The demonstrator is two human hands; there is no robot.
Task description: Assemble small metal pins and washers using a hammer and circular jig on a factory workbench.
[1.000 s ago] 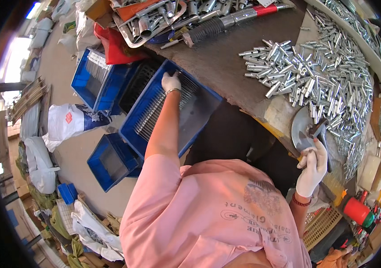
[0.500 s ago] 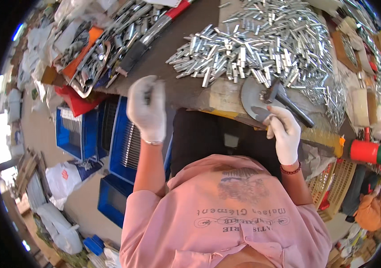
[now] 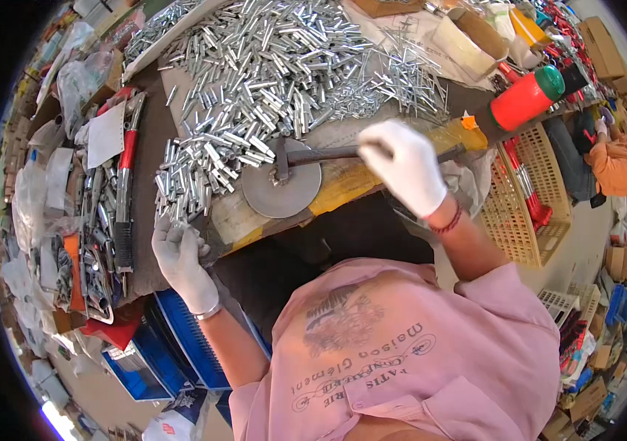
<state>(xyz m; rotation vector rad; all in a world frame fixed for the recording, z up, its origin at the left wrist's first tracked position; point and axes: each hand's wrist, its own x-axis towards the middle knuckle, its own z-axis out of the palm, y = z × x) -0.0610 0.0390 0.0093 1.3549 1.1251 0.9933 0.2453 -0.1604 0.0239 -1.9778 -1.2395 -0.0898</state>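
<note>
My left hand (image 3: 183, 266), in a white glove, is at the near left edge of a heap of shiny metal sleeves (image 3: 284, 66). Its fingers are bent together by the sleeves, and what they hold is hidden. My gloved right hand (image 3: 405, 165) is curled round the handle end of a hammer (image 3: 321, 154). The hammer's head rests over a round grey metal disc (image 3: 273, 197) at the table's near edge. Thinner metal pins (image 3: 409, 81) are spread to the right of the sleeves.
Tools and a red-handled bar (image 3: 128, 147) lie at the left. A red canister with a green cap (image 3: 523, 101) is at the right, above a yellow plastic basket (image 3: 527, 213) with red-handled tools. Blue crates (image 3: 181, 331) stand below left. A person in orange (image 3: 618, 165) sits far right.
The view has swung to the right. My left hand has moved to the sleeves' edge. My right hand has gone from beside the disc to the hammer's handle, which now points right.
</note>
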